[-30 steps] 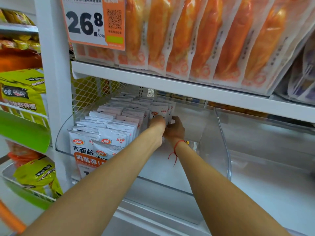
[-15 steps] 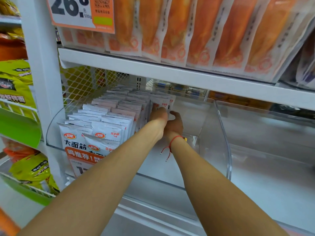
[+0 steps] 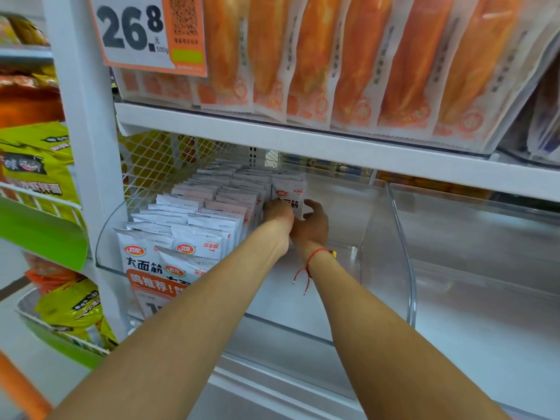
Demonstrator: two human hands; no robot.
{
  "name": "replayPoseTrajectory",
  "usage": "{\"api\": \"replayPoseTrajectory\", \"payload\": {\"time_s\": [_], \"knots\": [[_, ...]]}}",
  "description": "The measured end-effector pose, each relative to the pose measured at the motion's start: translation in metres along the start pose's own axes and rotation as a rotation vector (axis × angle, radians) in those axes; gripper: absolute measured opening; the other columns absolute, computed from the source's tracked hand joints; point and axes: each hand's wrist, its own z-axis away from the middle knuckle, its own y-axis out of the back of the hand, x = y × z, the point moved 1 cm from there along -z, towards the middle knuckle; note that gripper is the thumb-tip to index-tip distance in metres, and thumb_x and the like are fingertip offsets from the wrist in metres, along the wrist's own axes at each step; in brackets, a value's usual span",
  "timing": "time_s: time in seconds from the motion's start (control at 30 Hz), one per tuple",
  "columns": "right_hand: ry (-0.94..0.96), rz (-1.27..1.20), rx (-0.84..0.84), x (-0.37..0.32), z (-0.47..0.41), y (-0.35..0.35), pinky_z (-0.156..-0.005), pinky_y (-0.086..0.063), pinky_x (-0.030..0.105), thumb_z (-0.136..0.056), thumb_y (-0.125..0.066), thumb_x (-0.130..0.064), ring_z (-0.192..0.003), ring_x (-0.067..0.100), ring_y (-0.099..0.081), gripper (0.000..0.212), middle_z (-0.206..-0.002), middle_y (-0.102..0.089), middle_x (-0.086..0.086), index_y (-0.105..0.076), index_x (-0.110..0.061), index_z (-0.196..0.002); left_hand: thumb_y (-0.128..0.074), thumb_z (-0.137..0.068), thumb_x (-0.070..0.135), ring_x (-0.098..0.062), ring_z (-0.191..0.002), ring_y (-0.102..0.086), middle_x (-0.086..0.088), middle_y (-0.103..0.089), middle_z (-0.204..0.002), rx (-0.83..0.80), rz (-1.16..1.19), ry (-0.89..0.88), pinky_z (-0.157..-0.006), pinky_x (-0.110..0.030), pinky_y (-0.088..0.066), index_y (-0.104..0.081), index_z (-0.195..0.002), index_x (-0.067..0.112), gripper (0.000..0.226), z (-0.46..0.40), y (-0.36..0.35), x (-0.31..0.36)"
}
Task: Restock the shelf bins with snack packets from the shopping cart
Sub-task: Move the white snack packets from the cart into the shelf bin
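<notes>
A clear plastic shelf bin (image 3: pixel 403 268) holds rows of white snack packets (image 3: pixel 194 225) with red logos, filling its left half. Both my arms reach deep into the bin. My left hand (image 3: pixel 277 212) presses against the front of an upright row of white packets (image 3: pixel 289 192) at the middle of the bin, fingers curled on them. My right hand (image 3: pixel 313 224), with a red string bracelet on its wrist, sits just right of the left, fingers apart, thumb near the packets' right edge. The bin's right half is bare.
An upper shelf (image 3: pixel 303 140) carries orange packets (image 3: pixel 357 71) and an orange price tag (image 3: pixel 145 34). A second clear bin (image 3: pixel 485 253) stands to the right. Yellow-green bags (image 3: pixel 36 165) hang on the left rack beyond a white post (image 3: pixel 88 147).
The right hand has opened and drawn slightly right of the packet row. The left hand stays pressed on the packets. The view has shifted a little.
</notes>
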Motion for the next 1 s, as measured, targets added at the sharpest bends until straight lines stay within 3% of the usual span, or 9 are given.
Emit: {"api": "replayPoseTrajectory", "payload": {"time_s": [0.1, 0.2, 0.33, 0.4, 0.63, 0.73, 0.83, 0.9, 1.0], "knots": [[-0.035, 0.027, 0.018, -0.004, 0.002, 0.002, -0.083, -0.042, 0.029, -0.086, -0.065, -0.014, -0.114, 0.029, -0.055, 0.054, -0.132, -0.047, 0.014, -0.043, -0.010, -0.135, -0.021, -0.104, 0.011, -0.029, -0.122, -0.051, -0.020, -0.050, -0.136, -0.011, -0.049, 0.009, -0.103, -0.034, -0.042, -0.043, -0.135, -0.002, 0.040, 0.013, 0.004, 0.003], [-0.083, 0.075, -0.022, -0.014, 0.012, 0.018, -0.090, -0.048, 0.034, -0.086, -0.059, -0.008, -0.112, 0.033, -0.057, 0.048, -0.133, -0.049, 0.016, -0.045, -0.008, -0.132, -0.023, -0.104, 0.014, -0.021, -0.087, -0.051, -0.017, -0.060, -0.115, -0.039, -0.007, 0.006, -0.070, -0.028, -0.045, -0.047, -0.132, 0.001, 0.039, 0.047, 0.009, 0.009], [-0.043, 0.191, -0.158, -0.042, 0.038, 0.055, -0.093, -0.044, 0.027, -0.088, -0.053, -0.002, -0.117, 0.030, -0.056, 0.037, -0.132, -0.056, 0.016, -0.058, -0.003, -0.125, -0.027, -0.102, 0.011, -0.017, -0.064, -0.043, -0.008, -0.049, -0.078, -0.042, 0.028, -0.082, -0.059, -0.024, -0.038, -0.047, -0.075, 0.010, 0.033, 0.092, 0.018, 0.016], [0.000, 0.192, -0.196, -0.051, 0.058, 0.071, -0.096, -0.046, 0.030, -0.087, -0.052, 0.001, -0.113, 0.030, -0.059, 0.032, -0.124, -0.061, 0.015, -0.064, -0.002, -0.117, -0.028, -0.100, 0.006, -0.019, -0.062, -0.044, -0.008, -0.044, -0.072, -0.025, 0.015, -0.102, -0.058, -0.026, -0.038, -0.043, -0.070, 0.007, 0.033, 0.119, 0.027, 0.020], [0.118, -0.038, -0.496, -0.073, 0.160, 0.112, -0.048, -0.044, 0.012, -0.092, -0.048, 0.005, -0.044, 0.001, -0.055, 0.019, -0.071, -0.061, 0.006, -0.063, -0.006, -0.098, -0.052, -0.093, 0.012, -0.009, -0.068, -0.054, 0.004, -0.056, -0.077, -0.102, -0.364, -0.363, -0.051, -0.017, -0.041, -0.060, -0.089, 0.014, 0.009, 0.227, 0.104, 0.015], [0.253, 0.080, -0.703, -0.080, 0.203, 0.119, -0.056, -0.047, 0.013, -0.093, -0.052, -0.001, -0.053, 0.001, -0.058, 0.015, -0.076, -0.064, 0.005, -0.064, -0.010, -0.096, -0.050, -0.095, 0.006, -0.006, -0.074, -0.057, -0.002, -0.061, -0.087, -0.103, -0.480, -0.478, -0.060, -0.011, -0.048, -0.062, -0.106, 0.007, 0.016, 0.272, 0.151, -0.001], [0.500, 0.180, -0.796, -0.081, 0.252, 0.121, -0.062, -0.047, 0.013, -0.091, -0.056, -0.001, -0.058, -0.002, -0.059, 0.015, -0.078, -0.066, 0.002, -0.066, -0.010, -0.097, -0.052, -0.096, 0.018, -0.014, -0.095, -0.062, 0.005, -0.064, -0.102, -0.011, -0.841, -0.553, -0.089, -0.034, -0.051, -0.062, -0.103, 0.028, 0.015, 0.303, 0.219, -0.033], [0.649, 0.247, -0.848, -0.072, 0.286, 0.120, -0.070, -0.047, 0.014, -0.089, -0.061, -0.004, -0.069, -0.002, -0.058, 0.014, -0.081, -0.065, -0.007, -0.068, -0.013, -0.098, -0.050, -0.097, 0.029, -0.014, -0.099, -0.065, 0.009, -0.067, -0.107, 0.096, -1.062, -0.512, -0.085, -0.038, -0.053, -0.057, -0.102, 0.046, 0.020, 0.324, 0.260, -0.057], [0.776, 0.402, -0.957, -0.048, 0.317, 0.113, -0.086, -0.044, 0.019, -0.088, -0.064, -0.012, -0.097, 0.006, -0.058, 0.021, -0.105, -0.065, -0.005, -0.067, -0.015, -0.108, -0.046, -0.099, 0.027, -0.020, -0.109, -0.062, 0.003, -0.052, -0.139, 0.222, -1.331, -0.399, -0.085, -0.035, -0.051, -0.053, -0.127, 0.035, 0.029, 0.343, 0.289, -0.086]]}}
